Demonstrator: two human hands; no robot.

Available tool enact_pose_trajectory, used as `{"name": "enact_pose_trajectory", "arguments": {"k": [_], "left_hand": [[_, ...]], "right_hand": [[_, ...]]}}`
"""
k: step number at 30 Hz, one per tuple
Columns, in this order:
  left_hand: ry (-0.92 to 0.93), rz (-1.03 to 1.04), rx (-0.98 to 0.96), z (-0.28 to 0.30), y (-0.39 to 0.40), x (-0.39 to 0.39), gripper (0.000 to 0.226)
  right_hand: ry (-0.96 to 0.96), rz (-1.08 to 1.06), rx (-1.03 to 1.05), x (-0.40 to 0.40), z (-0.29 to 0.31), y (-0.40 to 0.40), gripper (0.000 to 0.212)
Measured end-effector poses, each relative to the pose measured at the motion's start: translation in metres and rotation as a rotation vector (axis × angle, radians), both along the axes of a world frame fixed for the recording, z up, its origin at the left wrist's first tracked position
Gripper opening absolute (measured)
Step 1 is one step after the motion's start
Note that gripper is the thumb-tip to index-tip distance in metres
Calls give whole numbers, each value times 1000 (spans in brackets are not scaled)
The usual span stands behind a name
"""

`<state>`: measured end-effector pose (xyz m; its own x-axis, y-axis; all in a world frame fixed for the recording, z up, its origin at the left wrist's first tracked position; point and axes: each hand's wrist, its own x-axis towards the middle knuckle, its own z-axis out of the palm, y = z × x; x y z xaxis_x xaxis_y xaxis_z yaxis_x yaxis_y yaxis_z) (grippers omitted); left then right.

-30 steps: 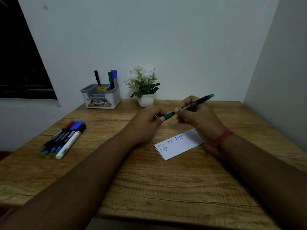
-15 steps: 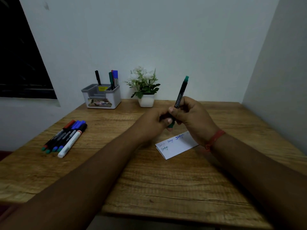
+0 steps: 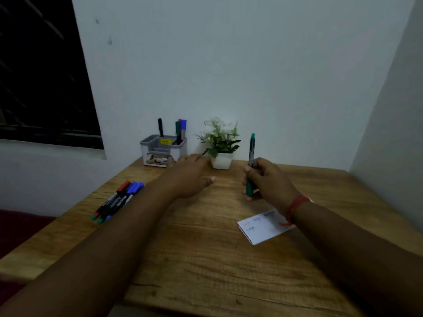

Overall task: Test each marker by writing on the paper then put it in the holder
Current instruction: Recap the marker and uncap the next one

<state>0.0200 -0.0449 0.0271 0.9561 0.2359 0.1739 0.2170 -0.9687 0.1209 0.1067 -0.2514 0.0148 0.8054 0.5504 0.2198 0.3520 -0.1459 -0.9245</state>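
My right hand point(image 3: 269, 181) grips a green marker point(image 3: 251, 154) upright above the wooden table, its green cap at the lower end inside my fingers. My left hand point(image 3: 190, 176) hovers open over the table, stretched toward the grey holder point(image 3: 163, 151) at the back, holding nothing. The holder has a black, a green and a blue marker standing in it. A small white paper point(image 3: 261, 229) with several written words lies under my right wrist. Several loose markers point(image 3: 119, 200) lie side by side at the left.
A small potted plant point(image 3: 220, 147) in a white pot stands right of the holder, between my two hands. White walls close off the back and right of the table point(image 3: 206, 259). A dark window is at the upper left.
My left hand let go of the marker's cap end and moved left and forward toward the holder. The right hand turned the marker from slanted to upright. The view shifted left.
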Motion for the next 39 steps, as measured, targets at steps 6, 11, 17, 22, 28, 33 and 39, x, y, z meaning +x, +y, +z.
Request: {"name": "enact_pose_trajectory", "arguments": {"k": [6,11,17,22,28,33,39], "left_hand": [[-12,262,109,-3,106,-39,80],[-38,381,42,-32,157,-75,81],[-10,343,-59,-36,170,-75,79],[30,327,-111,-38,175,-74,77],[20,297,-146,-37,176,-71,74],[16,274,-145,-36,176,-68,74],[37,272,-132,-36,178,-68,75]], "right_hand": [[-204,19,-155,8,3,63,14],[-350,-91,-167,15,28,133,22],[-613,-222,-165,40,84,216,13],[-836,-208,-386,56,112,269,18],[-975,-148,-687,71,112,311,16],[-1006,-121,-845,71,113,324,33],[-1076,-164,-829,73,108,335,47]]}}
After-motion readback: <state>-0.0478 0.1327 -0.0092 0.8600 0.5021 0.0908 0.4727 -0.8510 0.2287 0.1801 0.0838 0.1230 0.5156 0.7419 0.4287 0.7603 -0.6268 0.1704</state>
